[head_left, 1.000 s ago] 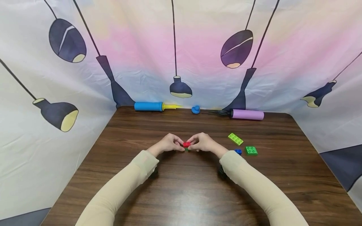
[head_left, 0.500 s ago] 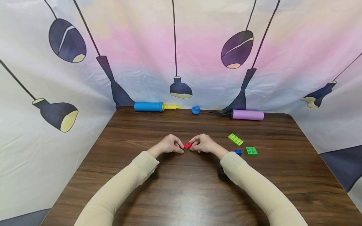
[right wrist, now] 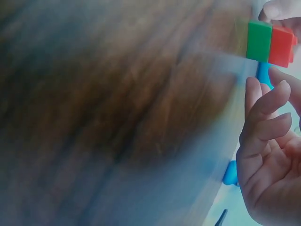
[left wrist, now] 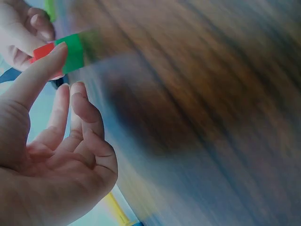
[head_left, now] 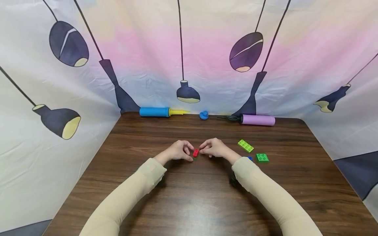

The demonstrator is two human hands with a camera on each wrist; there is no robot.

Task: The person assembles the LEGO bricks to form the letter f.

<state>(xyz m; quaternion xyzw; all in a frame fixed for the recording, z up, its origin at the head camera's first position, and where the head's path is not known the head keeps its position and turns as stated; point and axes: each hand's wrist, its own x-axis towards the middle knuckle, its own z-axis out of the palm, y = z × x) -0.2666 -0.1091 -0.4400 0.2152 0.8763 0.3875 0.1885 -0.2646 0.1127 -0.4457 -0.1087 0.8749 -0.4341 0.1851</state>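
A red two-stud brick [head_left: 196, 153] sits on top of a green brick [right wrist: 259, 41], the two standing as a small stack on the wooden table between the hands. To its left, my left hand [head_left: 178, 150] has thumb and fingers spread around the near and far sides; in the left wrist view the thumb overlaps the stack while the other fingers are apart from it. My right hand [head_left: 216, 148] is just right of the stack, fingers loosely bent with a gap to the bricks in the head view. Neither hand grips anything.
Right of the hands lie a lime eight-stud brick [head_left: 245, 146], a green four-stud brick [head_left: 262, 158] and a blue brick [head_left: 249, 158] partly hidden by the right sleeve. Along the back edge are a blue hand pump [head_left: 154, 112], a blue rubber duck [head_left: 203, 115] and a purple pump [head_left: 258, 120].
The red brick and the green one under it have turned so that the studs run away from me. My right hand has let go and drawn back to the right; the left has loosened.
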